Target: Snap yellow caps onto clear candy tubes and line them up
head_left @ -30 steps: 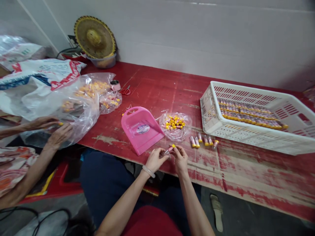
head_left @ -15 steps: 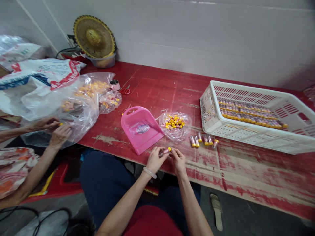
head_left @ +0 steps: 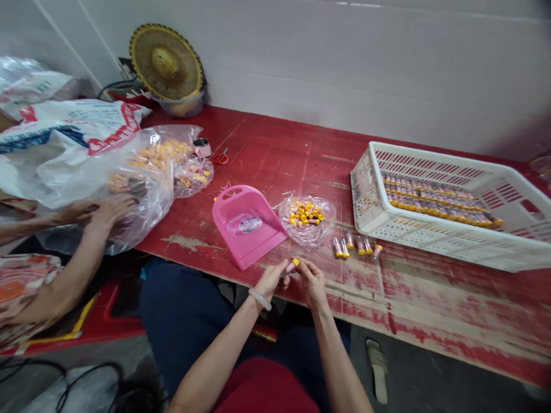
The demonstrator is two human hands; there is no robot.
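Pinching one small pink tube (head_left: 291, 266) with a yellow cap, both hands meeting at the near edge of the red tabletop (head_left: 279, 155): left hand (head_left: 270, 280) gripping the lower end, right hand (head_left: 313, 281) closing fingertips around the capped end, so most of the tube's body staying hidden behind the fingers. Wearing a pale bangle (head_left: 260, 299) on the left wrist. Lying just beyond the hands, a pink scoop (head_left: 247, 225) and a clear bag (head_left: 306, 219) holding more yellow-capped tubes, their count hard to make out through the crumpled plastic. Lining up to the right of the bag, a short row of tubes (head_left: 355, 246) resting on the tabletop, just in front of a white crate (head_left: 447, 241) packed with a long row of the same tubes; label print too small to read. Reaching in from the far left, another person's hand (head_left: 109, 207) pressing into a large clear bag (head_left: 129, 189) of yellow pieces, the second hand half hidden beneath the plastic, the body cut off by the frame. Leaning against the wall at the back, a straw hat (head_left: 166, 62) partly covering a bowl. Lying near small red scissors (head_left: 220, 158), a little tin, contents impossible to tell.
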